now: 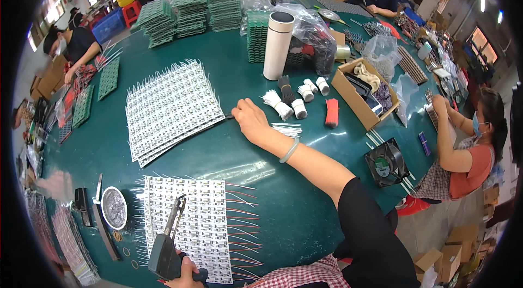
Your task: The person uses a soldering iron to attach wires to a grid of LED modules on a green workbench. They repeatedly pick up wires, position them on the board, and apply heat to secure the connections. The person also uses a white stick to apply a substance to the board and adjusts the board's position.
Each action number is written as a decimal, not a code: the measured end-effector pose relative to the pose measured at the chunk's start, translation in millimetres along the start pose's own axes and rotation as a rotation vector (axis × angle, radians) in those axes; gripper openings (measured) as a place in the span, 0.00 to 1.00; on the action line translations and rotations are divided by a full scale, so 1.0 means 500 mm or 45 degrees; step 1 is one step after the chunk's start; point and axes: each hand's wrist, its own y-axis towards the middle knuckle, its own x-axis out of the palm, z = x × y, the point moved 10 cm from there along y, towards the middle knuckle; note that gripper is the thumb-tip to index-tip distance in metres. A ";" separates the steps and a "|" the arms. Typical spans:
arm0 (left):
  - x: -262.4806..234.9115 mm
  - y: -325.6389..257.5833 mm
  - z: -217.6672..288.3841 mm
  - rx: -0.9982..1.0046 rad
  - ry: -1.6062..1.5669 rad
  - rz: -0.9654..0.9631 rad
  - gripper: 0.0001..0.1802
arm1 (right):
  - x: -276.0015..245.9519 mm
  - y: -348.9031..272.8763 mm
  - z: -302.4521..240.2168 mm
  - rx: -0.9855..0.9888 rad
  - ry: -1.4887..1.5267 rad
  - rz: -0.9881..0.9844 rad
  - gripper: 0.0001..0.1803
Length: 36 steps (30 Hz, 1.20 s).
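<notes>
Soldering iron point(166, 244) sits gripped in our left hand point(185, 274) over the near LED board panel point(199, 222), while our right hand point(249, 116) pinches a wire beside the white wire bundles point(279, 104).

Boards point(171, 107) left — flask point(278, 46) behind.

My left grip point(182, 274) wraps the matt black plastic handle of a soldering gun point(165, 244) with a dull metal tip, low in the frame. The bench point(234, 157) at centre has a glossy dark green top that throws back light. The white strip boards point(171, 108) look matt. The cardboard box point(357, 100) at right is rough brown; the flask point(278, 46) is smooth cream.
</notes>
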 end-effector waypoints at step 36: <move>-0.067 -0.010 -0.021 0.122 -0.348 -0.024 0.30 | -0.130 -0.004 -0.155 -0.409 -0.237 -0.520 0.01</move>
